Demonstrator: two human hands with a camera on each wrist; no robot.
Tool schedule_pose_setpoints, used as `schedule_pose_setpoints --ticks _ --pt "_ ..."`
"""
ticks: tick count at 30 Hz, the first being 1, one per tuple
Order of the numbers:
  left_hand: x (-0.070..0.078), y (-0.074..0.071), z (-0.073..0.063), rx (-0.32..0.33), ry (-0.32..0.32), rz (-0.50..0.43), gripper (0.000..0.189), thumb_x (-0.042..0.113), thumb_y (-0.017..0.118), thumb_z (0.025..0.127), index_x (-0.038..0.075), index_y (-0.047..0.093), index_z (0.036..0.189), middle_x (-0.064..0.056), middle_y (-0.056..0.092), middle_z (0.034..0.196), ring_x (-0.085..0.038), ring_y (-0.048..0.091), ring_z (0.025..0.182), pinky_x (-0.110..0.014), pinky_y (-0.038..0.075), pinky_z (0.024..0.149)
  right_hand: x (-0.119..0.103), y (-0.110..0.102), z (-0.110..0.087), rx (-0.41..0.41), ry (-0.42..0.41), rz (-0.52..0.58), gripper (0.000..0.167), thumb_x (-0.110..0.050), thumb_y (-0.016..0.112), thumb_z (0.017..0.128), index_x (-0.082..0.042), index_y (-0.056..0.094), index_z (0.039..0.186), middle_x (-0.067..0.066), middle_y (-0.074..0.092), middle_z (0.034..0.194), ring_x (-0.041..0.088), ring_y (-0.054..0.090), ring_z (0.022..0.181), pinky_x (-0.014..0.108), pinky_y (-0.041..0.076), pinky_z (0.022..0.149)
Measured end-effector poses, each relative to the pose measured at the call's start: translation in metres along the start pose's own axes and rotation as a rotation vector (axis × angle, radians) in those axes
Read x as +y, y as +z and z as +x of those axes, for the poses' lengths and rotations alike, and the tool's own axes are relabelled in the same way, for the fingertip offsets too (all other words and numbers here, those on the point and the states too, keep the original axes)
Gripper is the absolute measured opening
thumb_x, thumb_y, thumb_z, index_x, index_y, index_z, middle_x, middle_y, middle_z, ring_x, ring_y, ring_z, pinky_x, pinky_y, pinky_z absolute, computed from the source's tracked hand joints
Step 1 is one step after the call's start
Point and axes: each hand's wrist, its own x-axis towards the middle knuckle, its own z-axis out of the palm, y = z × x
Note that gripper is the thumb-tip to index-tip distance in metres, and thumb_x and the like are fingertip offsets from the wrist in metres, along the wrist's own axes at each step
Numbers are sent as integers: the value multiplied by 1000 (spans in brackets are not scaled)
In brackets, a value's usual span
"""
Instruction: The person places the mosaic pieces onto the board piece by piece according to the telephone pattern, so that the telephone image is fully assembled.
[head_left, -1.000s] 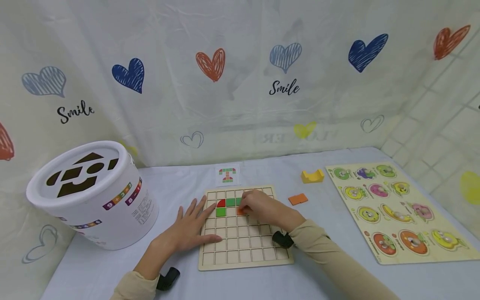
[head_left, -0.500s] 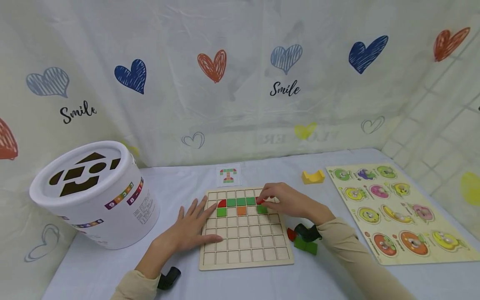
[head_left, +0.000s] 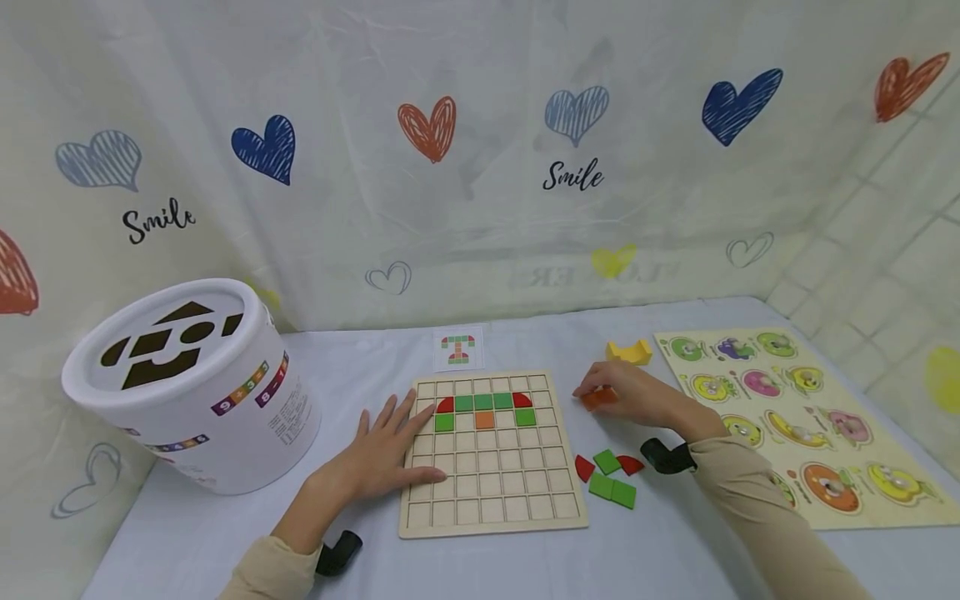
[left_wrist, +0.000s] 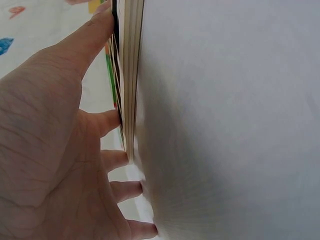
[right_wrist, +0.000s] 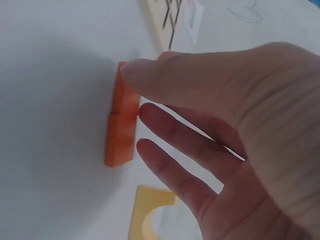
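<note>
A wooden grid board point(head_left: 492, 518) lies on the table. In its upper rows sit green, red and orange tiles, among them an orange square point(head_left: 485, 420) below the green row. My left hand point(head_left: 369, 468) rests with spread fingers on the board's left side; in the left wrist view its thumb and fingers lie along the edge. Right of the board, my right hand point(head_left: 637, 395) pinches one of two orange square tiles point(right_wrist: 122, 137), which lie end to end. Thumb and index finger are at the far tile, while the other fingers stay loosely extended beside them.
Loose green squares point(head_left: 612, 490) and red quarter-circle tiles point(head_left: 631, 465) lie right of the board. Behind my right hand is a yellow arch block point(head_left: 633, 353). A fruit puzzle board point(head_left: 765, 512), a pattern card point(head_left: 458, 362) and a white bucket point(head_left: 247, 442) surround the work area.
My right hand set an orange square, then a red quarter-circle at the right end of the green row. It has moved right to the orange tiles. The left hand has stayed in place.
</note>
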Motion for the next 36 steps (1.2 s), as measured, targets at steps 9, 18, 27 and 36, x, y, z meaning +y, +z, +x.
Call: schedule_pose_setpoints --ticks 9,18,27,36 --pt "-1 1 0 5 3 4 103 76 61 91 18 26 168 -18 7 175 -46 3 159 -77 2 118 8 7 1 24 -23 -58 23 4 82 86 -3 80 108 2 71 101 18 66 93 39 59 85" --pt "0 1 0 13 12 0 102 74 62 91 16 28 167 -19 8 174 -48 4 159 -78 3 117 7 8 4 48 -49 -100 20 6 84 83 -2 79 101 0 67 93 16 63 85 34 58 78" --pt "0 0 -1 7 11 -3 102 74 62 91 17 26 168 -19 7 175 -47 3 159 -77 1 118 7 7 7 31 -19 -66 21 6 84 83 0 80 103 1 69 93 14 63 84 29 57 77" --pt "0 0 -1 11 15 -5 101 73 62 92 16 27 168 -19 7 174 -47 3 159 -77 2 118 7 6 6 54 45 -38 24 7 85 81 0 80 104 0 66 92 13 63 83 30 58 76"
